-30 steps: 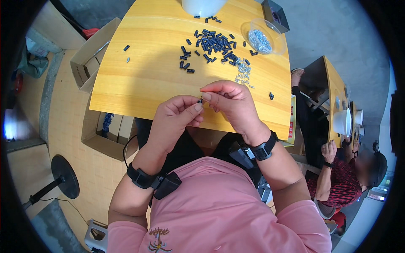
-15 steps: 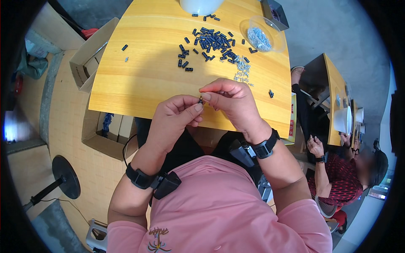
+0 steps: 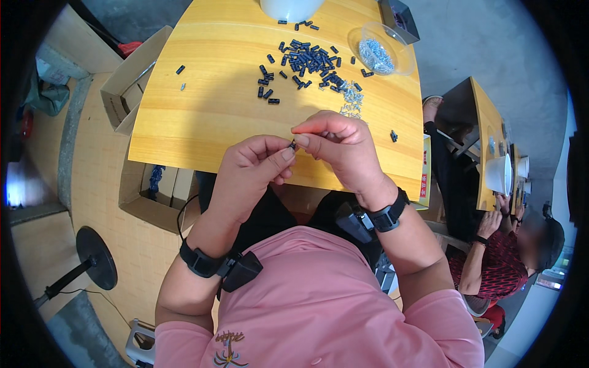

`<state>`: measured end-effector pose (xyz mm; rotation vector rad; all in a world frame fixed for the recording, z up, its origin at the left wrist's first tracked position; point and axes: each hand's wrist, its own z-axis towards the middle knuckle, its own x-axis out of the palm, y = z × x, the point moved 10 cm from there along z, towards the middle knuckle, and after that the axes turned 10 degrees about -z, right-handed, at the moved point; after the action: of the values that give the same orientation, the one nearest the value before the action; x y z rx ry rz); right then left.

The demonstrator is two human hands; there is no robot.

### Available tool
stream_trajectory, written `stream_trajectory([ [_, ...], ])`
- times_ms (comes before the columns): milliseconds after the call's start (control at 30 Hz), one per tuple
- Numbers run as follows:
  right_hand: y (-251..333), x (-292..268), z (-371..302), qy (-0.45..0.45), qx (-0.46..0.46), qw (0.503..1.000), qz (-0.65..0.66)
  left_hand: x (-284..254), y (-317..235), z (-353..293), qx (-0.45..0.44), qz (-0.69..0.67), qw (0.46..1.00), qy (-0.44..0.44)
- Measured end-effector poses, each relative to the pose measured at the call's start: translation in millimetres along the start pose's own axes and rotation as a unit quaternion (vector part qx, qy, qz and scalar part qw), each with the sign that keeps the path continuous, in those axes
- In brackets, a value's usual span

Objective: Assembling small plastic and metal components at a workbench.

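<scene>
Over the near edge of the wooden table (image 3: 202, 135), my two hands meet at a small black cylindrical part (image 3: 292, 145). My left hand (image 3: 254, 165) pinches it between thumb and forefinger. From the other side, my right hand (image 3: 337, 147) has its thumb and fingertips closed at the part's upper end; whether a tiny metal piece sits between them is hidden. Beyond my hands lies a heap of black cylindrical parts (image 3: 310, 58). Small silvery metal pieces (image 3: 352, 101) are scattered just right of that heap, and more fill a clear round tub (image 3: 402, 58).
A white container (image 3: 291, 7) stands at the table's far edge, near a dark box (image 3: 399, 21). Cardboard boxes (image 3: 156, 202) sit on the floor at left. To the right, a co-worker (image 3: 491, 264) sits by another table (image 3: 485, 135).
My right hand has risen very slightly; both hands still pinch at the same small part. The co-worker's hand at right has moved toward the other table.
</scene>
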<state>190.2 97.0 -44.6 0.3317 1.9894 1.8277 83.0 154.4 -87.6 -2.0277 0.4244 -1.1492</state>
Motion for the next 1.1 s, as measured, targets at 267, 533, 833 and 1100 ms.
stream_trajectory([
  [267, 7.4, 2.1, -3.4, -0.006, -0.031, 0.999, 0.012, 5.6, -5.4, -6.1, 0.001, 0.012, 1.0, 0.0],
  [533, -3.6, 0.0, -10.5, -0.025, -0.037, 0.997, 0.061, 9.7, -5.4, -8.9, -0.007, 0.025, 1.0, -0.011],
  [833, 15.5, 0.9, -11.4, -0.032, -0.122, 0.992, -0.004, 12.0, -12.2, -11.2, 0.005, 0.033, 0.999, -0.022],
  [1100, 51.3, 10.3, -27.1, -0.048, -0.225, 0.938, -0.259, 11.5, 0.8, -10.7, -0.056, -0.081, 0.994, -0.039],
])
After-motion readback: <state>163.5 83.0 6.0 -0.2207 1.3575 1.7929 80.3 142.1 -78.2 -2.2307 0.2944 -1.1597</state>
